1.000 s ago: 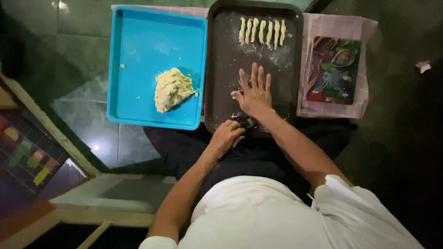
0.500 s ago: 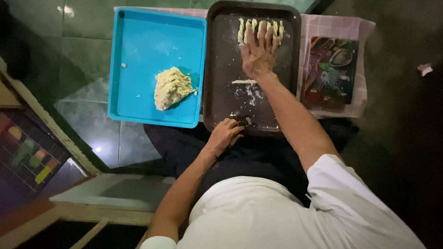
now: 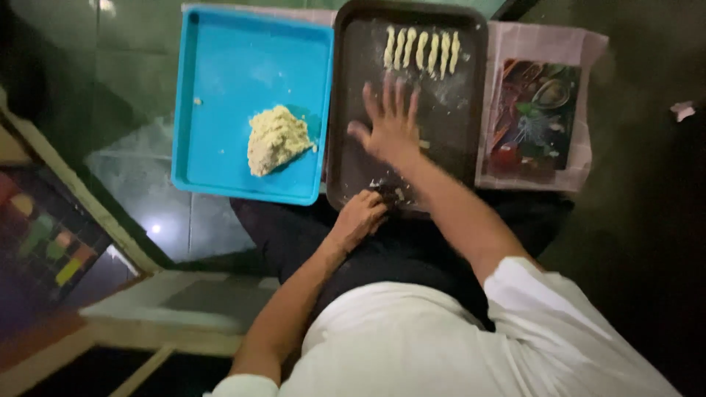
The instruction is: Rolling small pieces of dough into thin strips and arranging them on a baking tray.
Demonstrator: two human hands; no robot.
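While left hand (image 3: 359, 217) grips the dark metal tray (image 3: 346, 110) — right hand (image 3: 391, 125) lies flat, fingers spread.

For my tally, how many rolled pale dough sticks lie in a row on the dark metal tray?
6. The rolled pale dough sticks lie side by side at the far end of the dark metal tray. The right hand, flat, may hide another piece.

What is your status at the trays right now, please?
Right hand flat, fingers spread, on dark tray. Left hand at its near edge. Dough rolls lined up at far end; dough lump in blue tray. Nothing in the way.
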